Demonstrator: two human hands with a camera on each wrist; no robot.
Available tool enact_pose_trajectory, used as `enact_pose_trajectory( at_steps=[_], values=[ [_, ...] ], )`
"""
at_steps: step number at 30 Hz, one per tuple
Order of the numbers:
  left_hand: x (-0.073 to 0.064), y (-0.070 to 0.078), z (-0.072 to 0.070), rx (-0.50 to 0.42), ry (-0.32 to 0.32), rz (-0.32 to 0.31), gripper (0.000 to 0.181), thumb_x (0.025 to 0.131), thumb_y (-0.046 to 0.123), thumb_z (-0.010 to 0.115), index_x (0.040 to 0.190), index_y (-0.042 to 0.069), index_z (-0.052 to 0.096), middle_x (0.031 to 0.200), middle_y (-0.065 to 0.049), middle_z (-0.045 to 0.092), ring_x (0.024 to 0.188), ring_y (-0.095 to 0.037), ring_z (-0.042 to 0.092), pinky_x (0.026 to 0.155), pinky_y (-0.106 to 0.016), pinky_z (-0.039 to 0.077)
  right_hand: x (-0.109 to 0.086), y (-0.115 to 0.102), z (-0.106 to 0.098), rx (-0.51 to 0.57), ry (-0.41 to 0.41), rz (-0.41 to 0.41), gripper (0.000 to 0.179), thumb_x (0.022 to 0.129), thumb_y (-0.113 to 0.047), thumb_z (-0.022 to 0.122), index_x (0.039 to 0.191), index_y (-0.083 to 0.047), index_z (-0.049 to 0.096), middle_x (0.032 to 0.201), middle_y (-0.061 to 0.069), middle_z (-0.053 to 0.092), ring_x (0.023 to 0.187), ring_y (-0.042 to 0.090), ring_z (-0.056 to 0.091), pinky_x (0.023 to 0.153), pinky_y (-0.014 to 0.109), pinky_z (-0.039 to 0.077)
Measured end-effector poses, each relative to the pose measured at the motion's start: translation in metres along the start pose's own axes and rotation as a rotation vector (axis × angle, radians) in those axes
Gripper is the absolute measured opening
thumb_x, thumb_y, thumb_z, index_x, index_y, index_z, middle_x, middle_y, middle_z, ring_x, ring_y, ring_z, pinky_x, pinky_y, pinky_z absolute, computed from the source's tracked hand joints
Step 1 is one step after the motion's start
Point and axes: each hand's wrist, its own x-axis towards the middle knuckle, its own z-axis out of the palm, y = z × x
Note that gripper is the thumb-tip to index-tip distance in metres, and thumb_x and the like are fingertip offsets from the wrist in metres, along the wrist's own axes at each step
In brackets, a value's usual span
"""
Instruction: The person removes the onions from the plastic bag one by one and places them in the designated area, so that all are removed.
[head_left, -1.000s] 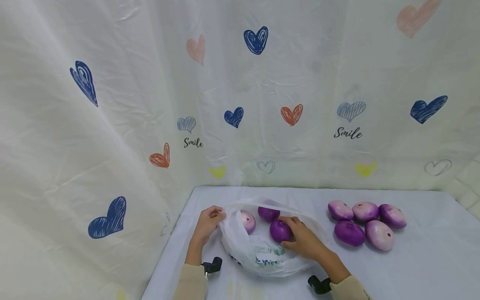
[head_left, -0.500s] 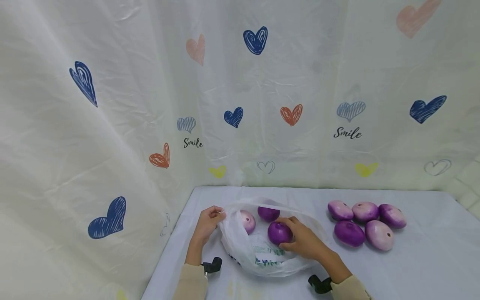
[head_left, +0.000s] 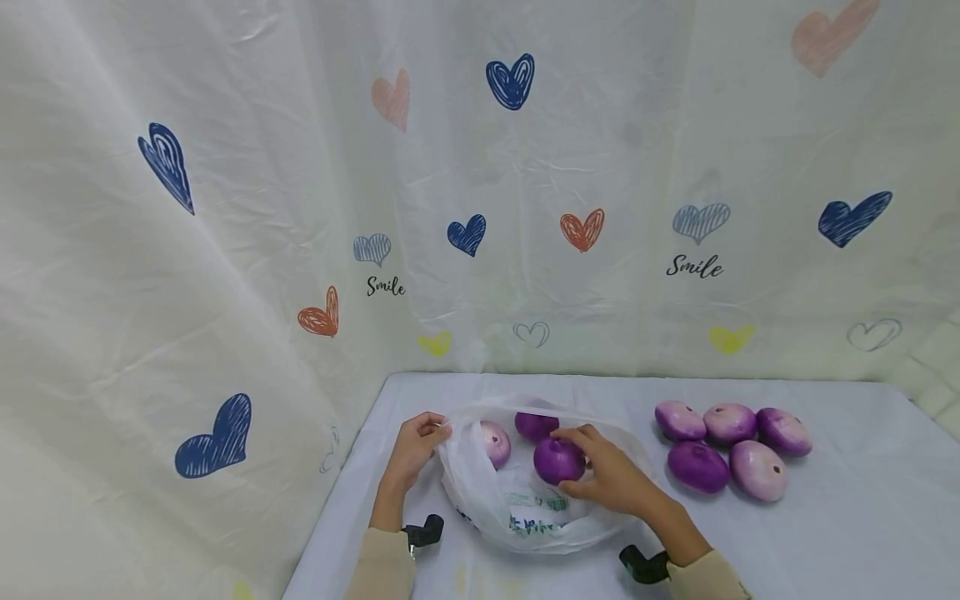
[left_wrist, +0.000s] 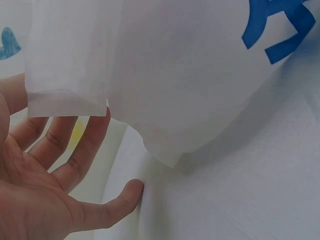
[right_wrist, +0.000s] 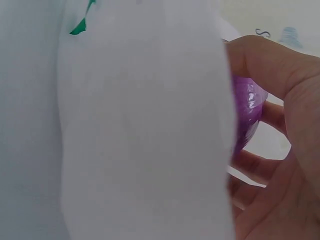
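A white plastic bag (head_left: 487,508) with green print lies open-mouthed in the middle of the head view. My left hand (head_left: 414,450) pinches its left rim; in the left wrist view the bag hides the thumb's tip and the lower fingers (left_wrist: 117,207) spread free. Inside the bag mouth, my right hand (head_left: 611,471) holds a glossy purple onion (head_left: 558,461) between thumb and fingers. The bag wall covers part of this onion (right_wrist: 248,107) in the right wrist view. Beside it in the bag are a pale pink onion (head_left: 496,443) and another purple onion (head_left: 536,426).
Several pink and purple onions (head_left: 697,467) sit in two rows on the white-covered table (head_left: 847,517), right of the bag. A white curtain (head_left: 630,158) printed with hearts hangs behind the table and along its left side. Black wrist mounts (head_left: 645,564) stick out near both sleeves.
My right hand has drawn the held onion slightly leftward within the bag, its fingers shifting a little up. My left hand stays at the rim, and the other onions have not moved.
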Motion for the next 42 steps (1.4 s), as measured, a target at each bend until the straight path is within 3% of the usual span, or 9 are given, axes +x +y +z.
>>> enact_pose_trajectory(
  at_steps=[10, 22, 34, 42],
  values=[
    [-0.001, 0.002, 0.0, -0.004, -0.003, 0.0, 0.02, 0.095, 0.022, 0.073, 0.109, 0.009, 0.07, 0.095, -0.008, 0.067, 0.082, -0.019, 0.059, 0.073, -0.035, 0.051, -0.001, -0.004, -0.011, 0.014, 0.021, -0.033, 0.073, 0.083, -0.029, 0.085, 0.146, -0.016, 0.052, 0.127, 0.006, 0.058, 0.109, 0.021, 0.064, 0.088, 0.036, 0.058],
    [-0.001, 0.004, 0.0, -0.021, -0.006, 0.01, 0.024, 0.095, 0.022, 0.074, 0.111, 0.006, 0.07, 0.096, -0.01, 0.068, 0.081, -0.018, 0.057, 0.072, -0.036, 0.049, -0.004, -0.013, -0.026, -0.012, 0.111, -0.084, 0.072, 0.082, -0.03, 0.086, 0.145, -0.018, 0.054, 0.121, 0.001, 0.06, 0.103, 0.014, 0.063, 0.086, 0.034, 0.059],
    [-0.001, 0.003, 0.0, -0.019, -0.002, 0.009, 0.02, 0.095, 0.02, 0.073, 0.108, 0.005, 0.07, 0.093, -0.009, 0.067, 0.08, -0.018, 0.058, 0.072, -0.036, 0.049, -0.008, -0.005, -0.04, 0.04, 0.171, -0.129, 0.067, 0.085, -0.034, 0.084, 0.143, -0.019, 0.054, 0.123, 0.002, 0.059, 0.103, 0.012, 0.062, 0.086, 0.029, 0.057],
    [-0.001, 0.004, 0.0, -0.027, -0.006, 0.01, 0.021, 0.095, 0.02, 0.073, 0.109, 0.005, 0.07, 0.094, -0.008, 0.067, 0.081, -0.018, 0.058, 0.073, -0.036, 0.049, -0.01, -0.005, -0.049, 0.062, 0.185, -0.096, 0.067, 0.086, -0.037, 0.083, 0.144, -0.021, 0.053, 0.126, 0.005, 0.06, 0.105, 0.018, 0.064, 0.088, 0.03, 0.058]
  ],
)
